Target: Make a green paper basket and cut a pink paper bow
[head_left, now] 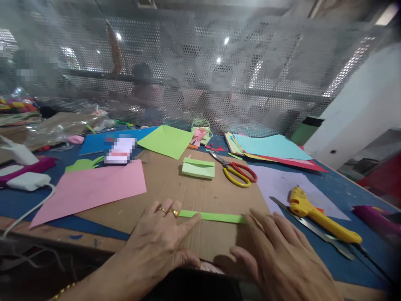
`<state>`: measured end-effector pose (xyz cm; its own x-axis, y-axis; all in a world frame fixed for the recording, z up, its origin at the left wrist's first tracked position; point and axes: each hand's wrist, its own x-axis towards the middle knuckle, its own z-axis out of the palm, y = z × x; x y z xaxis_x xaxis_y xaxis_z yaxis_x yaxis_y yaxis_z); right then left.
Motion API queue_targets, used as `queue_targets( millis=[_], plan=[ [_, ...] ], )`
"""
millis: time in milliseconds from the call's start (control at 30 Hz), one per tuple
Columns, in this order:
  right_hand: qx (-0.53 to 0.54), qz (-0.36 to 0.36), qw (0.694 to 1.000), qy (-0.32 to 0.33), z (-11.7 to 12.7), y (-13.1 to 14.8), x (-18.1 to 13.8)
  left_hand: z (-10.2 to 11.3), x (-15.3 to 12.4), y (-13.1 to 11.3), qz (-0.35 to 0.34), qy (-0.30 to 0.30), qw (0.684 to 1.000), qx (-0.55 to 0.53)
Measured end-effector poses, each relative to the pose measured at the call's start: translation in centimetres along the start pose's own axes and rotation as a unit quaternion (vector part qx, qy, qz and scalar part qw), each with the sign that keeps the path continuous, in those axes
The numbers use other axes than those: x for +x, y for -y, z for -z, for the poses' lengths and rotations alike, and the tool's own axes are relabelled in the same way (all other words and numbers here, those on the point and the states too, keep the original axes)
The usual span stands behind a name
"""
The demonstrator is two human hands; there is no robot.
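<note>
A narrow strip of light green paper lies across the brown cardboard in front of me. My left hand rests over the strip's left end, its index fingertip on the paper and its thumb apart from the fingers. At the right end, the fingertips of my right hand press on the strip, fingers stretched out and thumb spread. Beyond the strip sits a small folded pale green paper piece. Scissors with one red and one yellow handle lie to its right.
A yellow glue gun and a long blade lie on the right, near lilac paper. Pink paper, a phone and white plugs are on the left. Coloured sheets lie behind, before a perforated metal screen.
</note>
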<state>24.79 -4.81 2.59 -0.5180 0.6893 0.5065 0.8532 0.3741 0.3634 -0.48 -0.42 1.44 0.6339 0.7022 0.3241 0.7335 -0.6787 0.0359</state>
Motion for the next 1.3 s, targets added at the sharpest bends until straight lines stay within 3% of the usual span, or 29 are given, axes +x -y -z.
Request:
queue_targets(
  millis=[100,200,367,500,633,733,800,933,1133,1300],
  plan=[
    [0.051,0.066,0.996,-0.040,-0.4,1.9,1.9,0.0,0.1,0.0,-0.012,-0.009,1.000,0.019],
    [0.089,0.118,0.989,-0.011,-1.5,3.5,2.8,-0.3,-0.1,-0.2,-0.013,-0.021,0.999,0.038],
    [0.054,0.124,0.990,-0.036,-2.6,4.0,2.6,-1.2,-1.3,-0.1,-0.004,-0.086,0.994,0.070],
    [0.041,0.123,0.991,-0.036,-2.4,4.0,2.7,-1.1,-3.0,1.2,0.015,-0.102,0.990,0.094],
    [0.027,0.126,0.991,-0.041,-2.6,4.0,2.8,-0.7,-4.5,2.3,0.079,-0.121,0.982,0.119],
    [0.018,0.132,0.989,-0.058,-3.2,4.1,2.6,-0.5,-4.5,1.7,0.120,-0.156,0.969,0.151],
    [0.014,0.135,0.989,-0.066,-3.6,4.1,2.5,-0.6,-3.6,0.7,0.079,-0.178,0.969,0.155],
    [0.013,0.136,0.990,-0.047,-3.5,4.1,2.5,-1.8,-1.5,-1.3,-0.057,-0.114,0.987,0.098],
    [0.018,0.118,0.993,-0.023,-2.6,4.2,2.2,-3.4,-1.1,-1.2,-0.069,-0.113,0.990,0.041],
    [-0.033,0.070,0.997,-0.018,-2.2,2.1,-1.2,-3.4,-1.2,-0.9,-0.087,-0.126,0.987,0.050]
  ],
)
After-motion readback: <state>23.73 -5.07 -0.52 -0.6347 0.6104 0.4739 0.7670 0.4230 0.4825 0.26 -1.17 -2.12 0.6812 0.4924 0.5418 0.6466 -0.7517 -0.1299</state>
